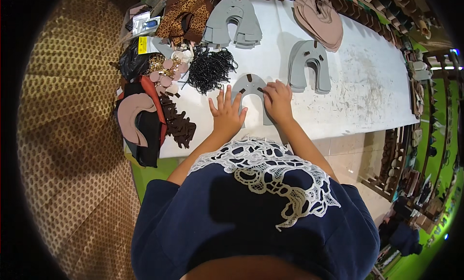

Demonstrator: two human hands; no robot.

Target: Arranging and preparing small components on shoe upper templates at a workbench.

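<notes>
A grey U-shaped piece, like a flat shoe upper point(251, 84), lies on the white table in front of me, with dark brown tabs near its top. My left hand point(227, 111) rests flat over its left leg, fingers spread. On the opposite side, my right hand point(279, 102) has its fingers bunched together at the right-hand dark brown tab point(261, 90), pressing it against the grey piece. Just right of that hand stands a stack of similar grey uppers point(296, 72) with brown tabs on top. Dark brown strips point(180, 123) lie heaped left of my left hand.
Black beaded strands point(210, 69) and pink discs point(166, 71) are piled at the left. Grey uppers point(231, 23), pink uppers point(314, 19) and leopard-print pieces point(183, 19) lie along the far side. Another pink upper point(135, 116) sits at the left edge. Shoe racks point(391, 164) stand to the right.
</notes>
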